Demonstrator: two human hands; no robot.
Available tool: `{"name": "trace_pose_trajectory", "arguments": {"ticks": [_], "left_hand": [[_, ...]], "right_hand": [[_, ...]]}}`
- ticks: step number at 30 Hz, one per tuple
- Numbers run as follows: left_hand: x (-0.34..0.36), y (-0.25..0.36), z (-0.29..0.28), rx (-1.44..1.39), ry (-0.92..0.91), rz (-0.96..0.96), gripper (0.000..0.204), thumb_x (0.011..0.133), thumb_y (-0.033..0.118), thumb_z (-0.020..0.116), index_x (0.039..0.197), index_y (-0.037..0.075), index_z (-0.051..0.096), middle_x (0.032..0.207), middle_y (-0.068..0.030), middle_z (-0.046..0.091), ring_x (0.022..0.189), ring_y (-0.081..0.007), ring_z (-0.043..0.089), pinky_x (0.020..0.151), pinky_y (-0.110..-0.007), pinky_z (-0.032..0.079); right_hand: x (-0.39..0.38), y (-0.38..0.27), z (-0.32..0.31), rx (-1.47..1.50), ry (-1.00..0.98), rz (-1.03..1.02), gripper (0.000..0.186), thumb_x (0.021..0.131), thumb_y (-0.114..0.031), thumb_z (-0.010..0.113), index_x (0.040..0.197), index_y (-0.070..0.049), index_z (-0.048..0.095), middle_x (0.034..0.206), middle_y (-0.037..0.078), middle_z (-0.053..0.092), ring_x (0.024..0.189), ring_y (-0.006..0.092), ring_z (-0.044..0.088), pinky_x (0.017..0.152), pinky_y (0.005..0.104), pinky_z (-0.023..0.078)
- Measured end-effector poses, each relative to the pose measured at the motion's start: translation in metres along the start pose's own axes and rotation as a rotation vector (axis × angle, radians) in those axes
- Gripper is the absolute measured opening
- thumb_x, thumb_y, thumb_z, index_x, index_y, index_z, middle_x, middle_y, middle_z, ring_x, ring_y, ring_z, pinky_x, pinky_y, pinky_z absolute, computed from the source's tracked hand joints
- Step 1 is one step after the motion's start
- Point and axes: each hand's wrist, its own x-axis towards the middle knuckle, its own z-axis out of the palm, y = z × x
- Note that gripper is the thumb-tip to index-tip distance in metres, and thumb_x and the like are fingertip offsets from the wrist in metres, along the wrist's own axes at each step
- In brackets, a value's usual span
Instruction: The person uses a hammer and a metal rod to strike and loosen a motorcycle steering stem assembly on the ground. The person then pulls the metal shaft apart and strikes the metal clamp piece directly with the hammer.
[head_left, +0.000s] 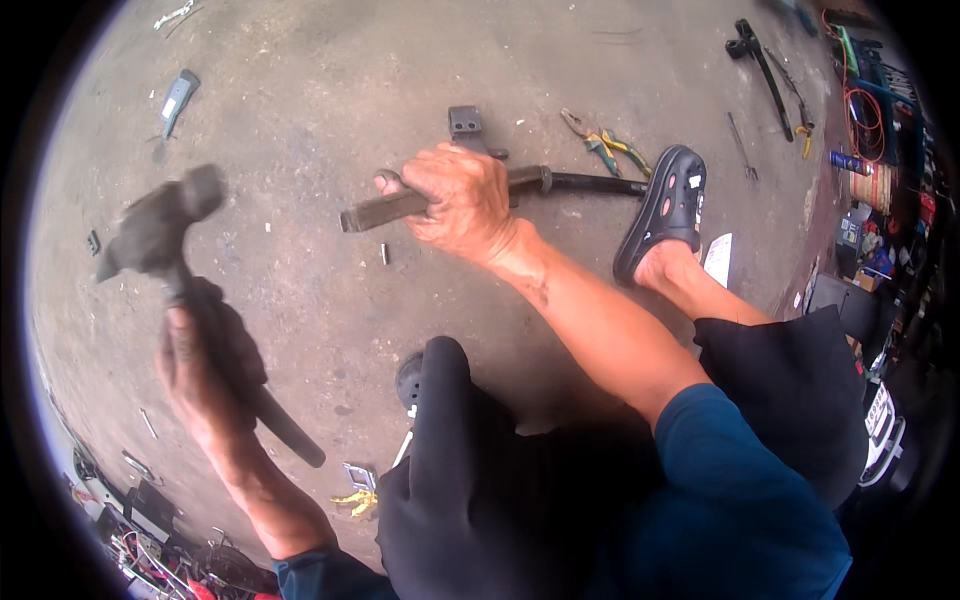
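Note:
My left hand (200, 375) is closed round the handle of a hammer (158, 232), lifted above the floor at the left and blurred by motion. The hammer's head points up and away, and its handle end sticks out below my hand. In the middle, my right hand (462, 198) grips a dark metal bar piece (385, 211) with its fingers wrapped over it. A bracket plate with holes (464, 122) shows just beyond the knuckles. From there a black rod (595, 184) runs right to my clog (668, 205). My palm hides the bar's middle.
Pliers with yellow-green handles (608, 146) lie beyond the rod. A small metal pin (385, 254) is on the floor near my right hand. A grey tool (178, 100) lies at the far left. Long black tools (765, 80) and shelves of parts (880, 190) line the right.

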Motion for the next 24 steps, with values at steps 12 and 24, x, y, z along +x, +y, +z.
{"name": "trace_pose_trajectory", "arguments": {"ticks": [12,24], "left_hand": [[-0.008,-0.002,0.025,0.111,0.009,0.001,0.047,0.095,0.047,0.053,0.102,0.001,0.058,0.06,-0.0004,0.05,0.043,-0.0079,0.043,0.037,-0.023,0.032],[-0.006,0.041,-0.022,0.039,0.105,0.287,0.044,0.095,0.051,0.049,0.095,0.008,0.057,0.059,0.0024,0.045,0.039,-0.0045,0.037,0.032,-0.017,0.031]], "right_hand": [[0.002,-0.005,-0.004,0.039,0.032,0.065,0.034,0.078,-0.018,0.073,0.059,-0.007,0.048,0.054,0.007,0.046,0.049,0.0248,0.046,0.045,0.0352,0.038],[0.006,-0.015,0.002,0.061,-0.064,0.081,0.013,0.069,-0.014,0.073,0.07,-0.012,0.061,0.061,0.002,0.057,0.054,0.0217,0.055,0.05,0.0326,0.045]]}}
